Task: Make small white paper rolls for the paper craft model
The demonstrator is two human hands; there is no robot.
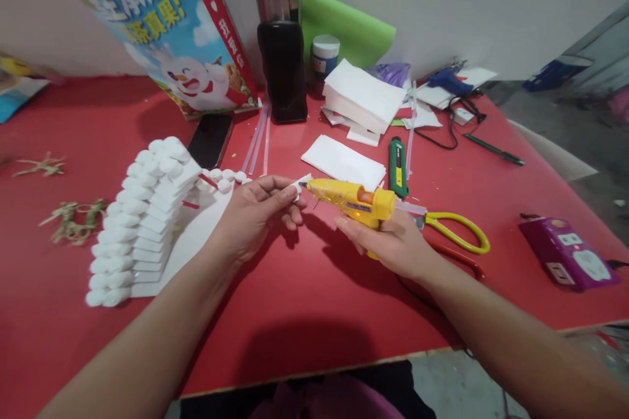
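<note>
In my right hand (388,236) is a yellow hot glue gun (351,195), its small orange light lit and a clear glue stick poking from the back. My left hand (268,205) pinches a small white piece (297,187), and the gun's dark nozzle touches or nearly touches it. To the left of my left hand stands a curved white model (152,222), built of stepped white strips edged with rounded white lumps. Behind the gun lies a flat white card stack (343,160).
Behind are a dark phone (211,139), a tall black holder (282,72), clear glue sticks (256,141) and white sheets (363,95). A green utility knife (398,167), yellow-and-red-handled pliers (459,232) and a purple power socket (567,254) lie rightward on the red table (295,314).
</note>
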